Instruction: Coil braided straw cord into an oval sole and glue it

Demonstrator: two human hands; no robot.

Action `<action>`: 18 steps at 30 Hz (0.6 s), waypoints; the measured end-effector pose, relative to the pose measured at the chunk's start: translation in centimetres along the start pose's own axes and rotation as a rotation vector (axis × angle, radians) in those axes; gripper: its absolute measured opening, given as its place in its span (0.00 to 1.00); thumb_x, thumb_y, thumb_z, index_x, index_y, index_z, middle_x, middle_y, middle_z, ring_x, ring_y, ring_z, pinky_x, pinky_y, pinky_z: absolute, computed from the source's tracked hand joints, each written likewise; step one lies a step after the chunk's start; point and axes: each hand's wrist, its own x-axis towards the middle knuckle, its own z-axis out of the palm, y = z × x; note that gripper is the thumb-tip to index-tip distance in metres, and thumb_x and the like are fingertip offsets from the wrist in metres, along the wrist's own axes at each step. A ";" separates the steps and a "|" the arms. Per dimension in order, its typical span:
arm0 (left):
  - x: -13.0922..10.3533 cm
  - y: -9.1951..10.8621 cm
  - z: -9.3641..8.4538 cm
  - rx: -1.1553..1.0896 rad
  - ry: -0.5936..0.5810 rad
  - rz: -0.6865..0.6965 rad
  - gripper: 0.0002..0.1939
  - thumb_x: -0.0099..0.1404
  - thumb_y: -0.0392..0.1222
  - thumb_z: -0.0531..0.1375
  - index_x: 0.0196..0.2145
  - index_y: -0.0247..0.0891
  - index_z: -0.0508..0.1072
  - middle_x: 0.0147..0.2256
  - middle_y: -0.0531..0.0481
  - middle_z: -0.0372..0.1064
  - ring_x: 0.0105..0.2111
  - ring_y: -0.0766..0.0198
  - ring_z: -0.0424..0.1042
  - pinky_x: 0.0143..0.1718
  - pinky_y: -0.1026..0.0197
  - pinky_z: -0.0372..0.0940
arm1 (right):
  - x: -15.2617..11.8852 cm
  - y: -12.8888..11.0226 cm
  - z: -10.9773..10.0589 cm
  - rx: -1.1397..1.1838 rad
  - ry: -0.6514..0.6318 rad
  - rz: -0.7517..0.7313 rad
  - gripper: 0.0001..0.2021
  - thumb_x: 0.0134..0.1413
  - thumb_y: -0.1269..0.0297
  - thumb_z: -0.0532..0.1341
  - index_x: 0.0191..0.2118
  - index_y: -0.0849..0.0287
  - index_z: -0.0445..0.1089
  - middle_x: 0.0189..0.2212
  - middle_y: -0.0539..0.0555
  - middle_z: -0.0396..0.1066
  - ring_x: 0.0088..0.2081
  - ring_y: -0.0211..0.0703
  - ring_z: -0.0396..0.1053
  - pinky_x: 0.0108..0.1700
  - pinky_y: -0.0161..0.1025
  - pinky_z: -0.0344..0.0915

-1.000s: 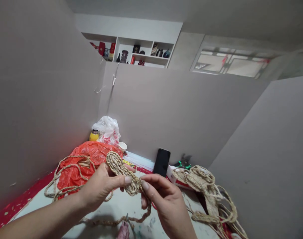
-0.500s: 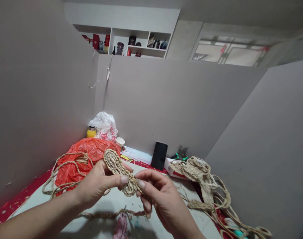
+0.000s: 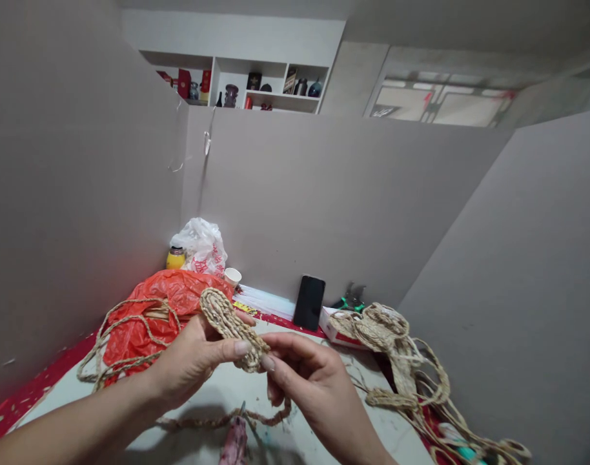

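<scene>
Rope coil [image 3: 227,320] is hovering over the table [image 3: 217,384], short of its far edge, left hand [image 3: 195,352] clasping, right hand [image 3: 312,381] pinching the coil's end; many turns are lying wound, a tail [image 3: 198,423] trailing loose.

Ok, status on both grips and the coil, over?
Left grip holds braided coil. Right grip pinches its lower end. Pink tool below, overlapping the loose rope in view.

The coil [image 3: 230,326] is braid-patterned tan, the large bag [image 3: 181,287] orange-red, the phone [image 3: 309,302] black, the jar [image 3: 175,260] yellow.
</scene>
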 end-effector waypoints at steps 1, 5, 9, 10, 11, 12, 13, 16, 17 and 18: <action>0.0 -0.2 0.1 -0.007 -0.027 -0.004 0.11 0.56 0.39 0.66 0.37 0.34 0.74 0.32 0.47 0.72 0.34 0.60 0.70 0.38 0.58 0.62 | 0.1 0.1 0.0 -0.006 0.014 -0.001 0.14 0.50 0.55 0.67 0.38 0.61 0.75 0.17 0.47 0.68 0.18 0.31 0.64 0.20 0.29 0.63; 0.0 -0.8 0.3 -0.006 -0.041 -0.006 0.07 0.57 0.39 0.64 0.33 0.33 0.74 0.31 0.47 0.71 0.33 0.62 0.68 0.36 0.60 0.60 | 0.3 0.6 -0.2 -0.054 0.029 0.043 0.19 0.51 0.51 0.65 0.41 0.63 0.74 0.17 0.48 0.67 0.18 0.33 0.63 0.17 0.29 0.60; 0.4 -1.1 0.3 0.004 0.041 -0.026 0.07 0.54 0.39 0.66 0.31 0.34 0.75 0.29 0.49 0.71 0.29 0.66 0.66 0.32 0.64 0.60 | 0.6 1.2 -0.3 -0.091 -0.003 0.045 0.18 0.52 0.53 0.65 0.43 0.62 0.72 0.19 0.47 0.68 0.19 0.33 0.65 0.21 0.31 0.63; 0.5 -1.0 0.3 0.013 0.063 -0.033 0.07 0.54 0.40 0.67 0.30 0.34 0.75 0.28 0.51 0.71 0.28 0.67 0.65 0.30 0.65 0.59 | 0.7 1.4 -0.3 -0.108 0.005 0.021 0.17 0.53 0.54 0.65 0.44 0.61 0.71 0.20 0.47 0.69 0.20 0.34 0.66 0.22 0.32 0.64; 0.5 -1.0 0.2 0.026 0.080 -0.039 0.07 0.53 0.40 0.67 0.29 0.35 0.75 0.27 0.52 0.70 0.26 0.68 0.64 0.29 0.65 0.59 | 0.8 1.6 -0.4 -0.142 0.022 -0.021 0.17 0.53 0.56 0.64 0.45 0.60 0.71 0.21 0.48 0.70 0.21 0.35 0.67 0.23 0.33 0.65; 0.6 -1.0 0.2 0.042 0.094 -0.045 0.07 0.53 0.40 0.67 0.29 0.35 0.75 0.25 0.53 0.69 0.25 0.69 0.63 0.28 0.66 0.58 | 1.0 1.7 -0.4 -0.195 0.049 -0.081 0.15 0.54 0.57 0.64 0.45 0.59 0.70 0.24 0.49 0.71 0.23 0.36 0.68 0.25 0.33 0.66; 0.6 -1.1 0.2 0.061 0.101 -0.050 0.08 0.53 0.41 0.68 0.28 0.35 0.76 0.24 0.53 0.69 0.24 0.69 0.62 0.28 0.66 0.58 | 1.1 1.9 -0.5 -0.265 0.080 -0.158 0.13 0.55 0.59 0.63 0.45 0.58 0.71 0.27 0.50 0.73 0.25 0.37 0.69 0.27 0.34 0.67; 0.7 -1.4 0.1 0.081 0.097 -0.054 0.10 0.54 0.44 0.67 0.29 0.33 0.76 0.24 0.52 0.69 0.25 0.68 0.63 0.28 0.65 0.59 | 1.3 2.1 -0.6 -0.492 0.119 -0.388 0.05 0.58 0.65 0.61 0.39 0.56 0.73 0.32 0.53 0.76 0.31 0.40 0.72 0.31 0.35 0.68; 0.7 -1.6 0.1 0.065 0.096 -0.053 0.11 0.55 0.45 0.67 0.29 0.33 0.76 0.25 0.51 0.69 0.25 0.68 0.64 0.29 0.65 0.60 | 1.3 2.0 -0.6 -0.539 0.109 -0.431 0.04 0.59 0.66 0.60 0.36 0.56 0.73 0.32 0.53 0.76 0.33 0.41 0.72 0.33 0.36 0.68; 0.7 -1.8 0.0 0.041 0.096 -0.053 0.12 0.55 0.46 0.66 0.29 0.33 0.75 0.25 0.51 0.69 0.26 0.67 0.65 0.29 0.64 0.60 | 1.2 1.9 -0.6 -0.565 0.093 -0.453 0.05 0.59 0.67 0.59 0.34 0.57 0.73 0.32 0.54 0.76 0.34 0.41 0.72 0.34 0.36 0.68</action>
